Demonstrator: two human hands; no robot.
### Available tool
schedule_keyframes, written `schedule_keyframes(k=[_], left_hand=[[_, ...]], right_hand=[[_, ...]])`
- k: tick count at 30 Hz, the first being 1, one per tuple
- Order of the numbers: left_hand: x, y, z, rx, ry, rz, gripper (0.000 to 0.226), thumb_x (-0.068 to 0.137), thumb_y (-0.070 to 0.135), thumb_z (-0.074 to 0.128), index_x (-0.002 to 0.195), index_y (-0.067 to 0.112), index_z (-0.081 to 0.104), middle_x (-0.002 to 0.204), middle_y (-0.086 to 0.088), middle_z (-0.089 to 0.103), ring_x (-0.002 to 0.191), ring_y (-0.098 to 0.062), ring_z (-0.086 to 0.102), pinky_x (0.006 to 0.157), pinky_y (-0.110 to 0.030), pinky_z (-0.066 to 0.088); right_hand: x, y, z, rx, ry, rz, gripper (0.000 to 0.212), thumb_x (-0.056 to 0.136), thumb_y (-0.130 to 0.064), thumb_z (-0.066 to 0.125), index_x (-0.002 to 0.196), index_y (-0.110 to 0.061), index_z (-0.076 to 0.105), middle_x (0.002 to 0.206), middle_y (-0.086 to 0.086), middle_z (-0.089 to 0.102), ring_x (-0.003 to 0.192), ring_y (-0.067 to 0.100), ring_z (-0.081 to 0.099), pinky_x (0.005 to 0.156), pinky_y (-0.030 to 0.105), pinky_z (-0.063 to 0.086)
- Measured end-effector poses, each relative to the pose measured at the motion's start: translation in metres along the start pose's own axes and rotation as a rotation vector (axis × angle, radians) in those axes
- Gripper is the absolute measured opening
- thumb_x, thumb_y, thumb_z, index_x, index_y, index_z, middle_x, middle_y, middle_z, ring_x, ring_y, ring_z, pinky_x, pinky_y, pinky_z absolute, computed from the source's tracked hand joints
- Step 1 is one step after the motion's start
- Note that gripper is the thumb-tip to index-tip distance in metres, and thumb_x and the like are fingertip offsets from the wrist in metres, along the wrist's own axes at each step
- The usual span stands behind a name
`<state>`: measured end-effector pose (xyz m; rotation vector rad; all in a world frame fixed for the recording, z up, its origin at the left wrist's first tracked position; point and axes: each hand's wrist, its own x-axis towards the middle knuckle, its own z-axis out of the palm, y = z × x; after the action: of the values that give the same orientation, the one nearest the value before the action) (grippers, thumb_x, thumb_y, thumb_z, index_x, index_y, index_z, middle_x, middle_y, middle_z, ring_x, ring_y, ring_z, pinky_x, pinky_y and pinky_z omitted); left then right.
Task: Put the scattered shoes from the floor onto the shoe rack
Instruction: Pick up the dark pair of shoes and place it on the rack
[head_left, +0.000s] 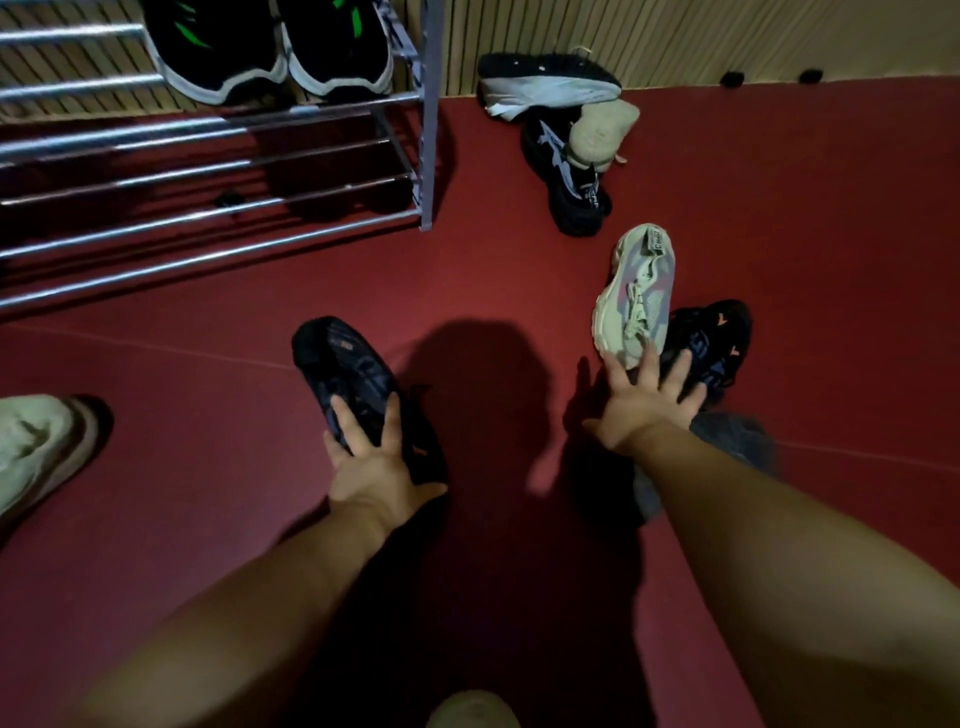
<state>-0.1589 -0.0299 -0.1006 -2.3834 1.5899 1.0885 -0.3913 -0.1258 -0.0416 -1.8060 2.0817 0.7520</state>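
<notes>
A black-green pair (270, 52) sits on the shoe rack (208, 218); others lie scattered. The left hand (374, 457) grips a dark sneaker (343, 364); the right hand (644, 400), fingers spread, touches a cream sneaker (636, 291).

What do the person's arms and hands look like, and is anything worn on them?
The left forearm and right forearm are bare, no sleeve in view. The left hand and the right hand wear no gloves, and no watch, ring or bracelet shows.
</notes>
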Motion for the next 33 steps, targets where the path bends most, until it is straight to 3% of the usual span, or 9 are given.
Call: schedule_keyframes(k=[6, 9, 14, 18, 21, 29, 33], left_hand=[[0.030, -0.009, -0.031, 0.133, -0.128, 0.273, 0.115, 0.073, 0.052, 0.072, 0.145, 0.041, -0.017, 0.141, -0.003, -0.049, 0.139, -0.034, -0.028, 0.113, -0.045, 0.022], [0.037, 0.000, -0.033, 0.032, -0.095, 0.225, 0.105, 0.078, 0.058, 0.064, 0.147, 0.040, -0.013, 0.148, -0.003, -0.039, 0.140, -0.034, -0.025, 0.116, -0.045, 0.008], [0.038, 0.006, -0.025, -0.082, -0.030, 0.149, 0.094, 0.082, 0.059, 0.057, 0.147, 0.040, -0.009, 0.151, 0.002, -0.034, 0.142, -0.030, -0.023, 0.117, -0.043, 0.003], [0.034, 0.000, -0.030, -0.115, -0.007, 0.170, 0.094, 0.086, 0.053, 0.056, 0.149, 0.033, -0.009, 0.153, -0.002, -0.030, 0.143, -0.030, -0.020, 0.117, -0.039, -0.001], [0.031, -0.005, -0.036, -0.146, 0.017, 0.167, 0.093, 0.087, 0.051, 0.057, 0.150, 0.031, -0.009, 0.155, -0.006, -0.024, 0.144, -0.029, -0.017, 0.117, -0.038, 0.000], [0.017, -0.032, -0.065, -0.165, 0.079, 0.122, 0.094, 0.085, 0.051, 0.058, 0.150, 0.030, -0.006, 0.157, -0.012, -0.013, 0.144, -0.032, -0.014, 0.118, -0.037, 0.000], [0.006, -0.061, -0.083, -0.131, 0.122, 0.088, 0.095, 0.085, 0.054, 0.057, 0.150, 0.028, -0.007, 0.157, -0.014, -0.011, 0.144, -0.035, -0.012, 0.118, -0.038, 0.001]], right_hand=[[0.005, 0.036, 0.020, 0.085, -0.129, 0.041, 0.096, 0.086, -0.053, 0.057, 0.145, -0.040, -0.018, 0.156, 0.004, -0.023, 0.140, 0.041, -0.022, 0.114, 0.059, 0.008], [0.014, 0.038, 0.019, 0.180, -0.067, 0.029, 0.098, 0.084, -0.059, 0.055, 0.146, -0.039, -0.018, 0.157, 0.005, -0.020, 0.141, 0.040, -0.021, 0.113, 0.059, 0.006], [0.040, 0.026, 0.011, 0.383, -0.006, 0.145, 0.099, 0.078, -0.065, 0.058, 0.146, -0.042, -0.010, 0.156, 0.003, -0.023, 0.141, 0.040, -0.021, 0.110, 0.066, 0.010], [0.048, 0.017, 0.021, 0.445, 0.093, 0.216, 0.075, 0.090, -0.041, 0.056, 0.149, -0.030, 0.012, 0.157, 0.007, -0.017, 0.143, 0.039, -0.007, 0.109, 0.063, 0.019], [0.042, 0.008, 0.019, 0.532, 0.189, 0.233, 0.071, 0.092, -0.029, 0.052, 0.150, -0.020, 0.012, 0.158, 0.011, -0.008, 0.143, 0.037, 0.002, 0.109, 0.058, 0.024], [-0.012, -0.042, -0.005, 0.763, 0.393, -0.003, 0.074, 0.094, -0.036, 0.049, 0.151, -0.012, 0.009, 0.158, 0.016, 0.006, 0.144, 0.033, 0.012, 0.113, 0.039, 0.020], [-0.051, -0.081, -0.010, 0.690, 0.402, -0.218, 0.077, 0.094, -0.036, 0.051, 0.151, -0.010, 0.005, 0.158, 0.015, 0.005, 0.145, 0.030, 0.009, 0.115, 0.034, 0.013]])
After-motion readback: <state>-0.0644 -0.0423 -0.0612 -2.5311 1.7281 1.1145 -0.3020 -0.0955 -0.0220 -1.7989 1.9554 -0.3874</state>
